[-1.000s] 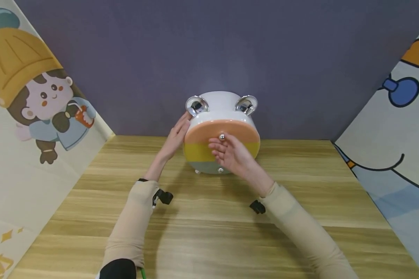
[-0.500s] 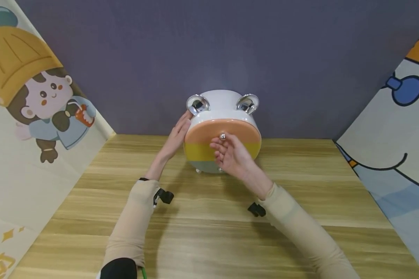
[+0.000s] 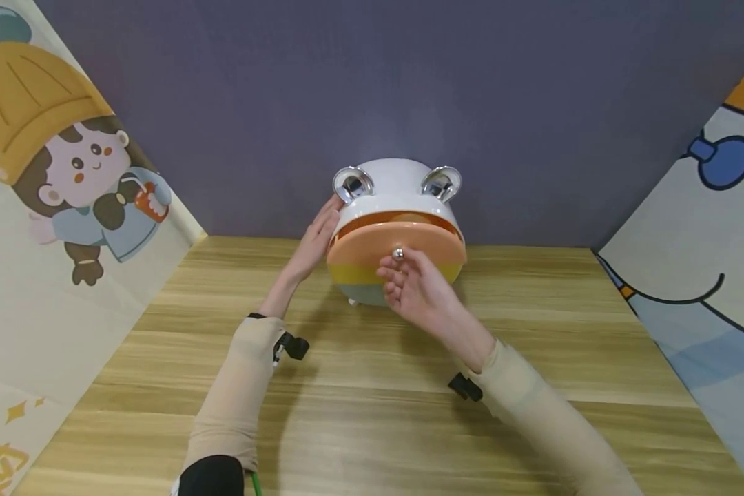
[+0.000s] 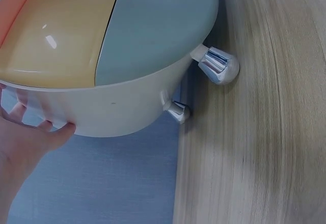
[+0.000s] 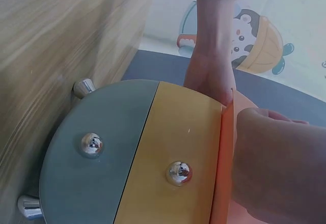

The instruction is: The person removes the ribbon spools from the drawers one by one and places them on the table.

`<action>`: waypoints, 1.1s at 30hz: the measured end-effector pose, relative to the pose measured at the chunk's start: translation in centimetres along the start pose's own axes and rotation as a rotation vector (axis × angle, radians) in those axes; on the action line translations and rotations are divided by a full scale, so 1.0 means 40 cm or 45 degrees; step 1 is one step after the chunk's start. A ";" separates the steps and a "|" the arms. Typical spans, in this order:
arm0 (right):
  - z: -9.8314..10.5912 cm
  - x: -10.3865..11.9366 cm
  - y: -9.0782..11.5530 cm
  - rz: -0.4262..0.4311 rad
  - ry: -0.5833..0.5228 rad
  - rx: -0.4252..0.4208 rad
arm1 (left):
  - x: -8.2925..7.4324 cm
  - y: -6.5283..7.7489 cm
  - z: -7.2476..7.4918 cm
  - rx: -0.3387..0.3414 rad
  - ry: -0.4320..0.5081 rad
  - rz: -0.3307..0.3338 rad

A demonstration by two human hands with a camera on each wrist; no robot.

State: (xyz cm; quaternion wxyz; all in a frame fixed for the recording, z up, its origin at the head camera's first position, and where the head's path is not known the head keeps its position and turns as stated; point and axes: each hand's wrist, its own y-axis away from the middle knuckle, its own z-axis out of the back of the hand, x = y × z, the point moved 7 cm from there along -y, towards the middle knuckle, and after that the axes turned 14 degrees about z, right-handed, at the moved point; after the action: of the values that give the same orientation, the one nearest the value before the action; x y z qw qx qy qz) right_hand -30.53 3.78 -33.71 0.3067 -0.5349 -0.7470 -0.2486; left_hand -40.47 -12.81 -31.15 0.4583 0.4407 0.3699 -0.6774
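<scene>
A small rounded white cabinet (image 3: 393,178) with two silver ear-like rings stands against the back wall. Its front has an orange drawer (image 3: 362,242) on top, a yellow drawer (image 5: 170,122) in the middle and a grey-green drawer (image 5: 102,109) at the bottom. The orange drawer is pulled out a little, leaving a dark gap above its front. My right hand (image 3: 420,293) pinches its silver knob (image 3: 398,254) between thumb and fingers. Along the cabinet's left side my left hand (image 3: 313,242) rests with extended fingers. What the orange drawer contains is hidden.
The cabinet stands on short silver feet (image 4: 220,67) at the back of a wood-grain table (image 3: 359,427). Behind it rises a dark blue-grey wall (image 3: 254,103). Printed cartoon panels (image 3: 37,310) flank the table on both sides.
The orange drawer has come out towards me, and a gap now shows above its front. My right hand has moved back with the knob. The left hand stays at the cabinet's side.
</scene>
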 end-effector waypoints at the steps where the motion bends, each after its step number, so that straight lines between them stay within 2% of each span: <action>1: -0.002 -0.001 0.005 -0.003 0.000 0.004 | -0.007 0.006 0.000 0.003 -0.004 0.001; 5: -0.010 -0.003 0.022 -0.005 0.007 0.029 | -0.016 0.016 0.003 0.007 -0.006 0.001; 18: -0.033 -0.005 0.075 -0.002 0.037 0.075 | -0.023 0.016 0.013 0.027 0.007 -0.023; 27: -0.038 -0.018 0.104 -0.039 0.051 0.123 | -0.018 0.014 0.012 0.026 0.010 -0.020; 33: -0.038 -0.024 0.124 -0.060 0.064 0.114 | -0.020 0.016 0.011 0.022 -0.008 -0.020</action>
State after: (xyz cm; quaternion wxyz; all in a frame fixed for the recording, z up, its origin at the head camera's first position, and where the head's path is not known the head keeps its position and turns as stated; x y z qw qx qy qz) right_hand -25.30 3.59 -33.14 0.3430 -0.4967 -0.7617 -0.2354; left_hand -39.84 -13.17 -30.32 0.4504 0.4395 0.3660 -0.6855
